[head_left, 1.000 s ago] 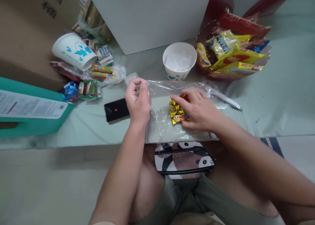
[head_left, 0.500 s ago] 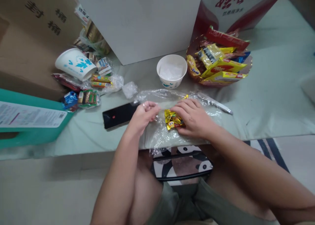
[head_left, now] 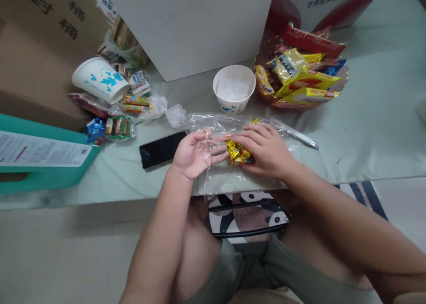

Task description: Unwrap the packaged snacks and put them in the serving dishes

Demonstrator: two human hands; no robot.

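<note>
Thin, clear, crinkly plastic [head_left: 219, 178] and small, shiny gold wrapped sweets [head_left: 237, 152] lay on a pale green tabletop [head_left: 366, 148].
The left hand [head_left: 193, 155] was palm up, fingers loose by the sweets; I couldn't tell if it pinched plastic. The right hand [head_left: 269, 152] held the bunched, wrinkly sweets. Behind stood a round white paper cup [head_left: 233, 103].

Ahead of you, a white paper cup with blue prints [head_left: 231, 105] stands upright beside a round reddish bowl [head_left: 282, 104] of yellow and red snack packets [head_left: 311, 80]. To your left lies a black rectangular smartphone [head_left: 163, 149], with a white-labelled teal carton [head_left: 63, 177] farther out.
</note>
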